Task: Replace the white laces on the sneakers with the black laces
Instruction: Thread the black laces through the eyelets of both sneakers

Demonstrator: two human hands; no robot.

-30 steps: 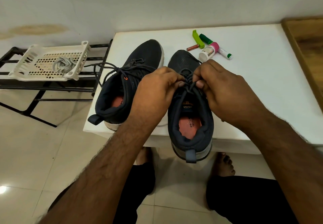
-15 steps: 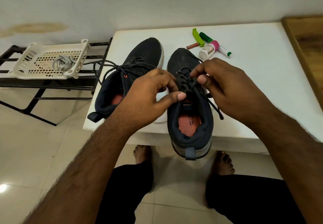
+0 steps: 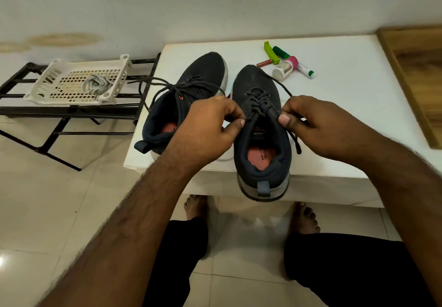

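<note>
The fingers of the left hand (image 3: 210, 124) and the right hand (image 3: 308, 124) each pinch one end of the black lace (image 3: 259, 102) on the right sneaker (image 3: 260, 144). Half a second ago the hands were closer together; now they are drawn apart, so the lace is probably being tightened. The sneaker's heel hangs over the bench (image 3: 346, 105) edge. The white laces (image 3: 95, 84) lie in the basket (image 3: 45, 86), well apart.
</note>
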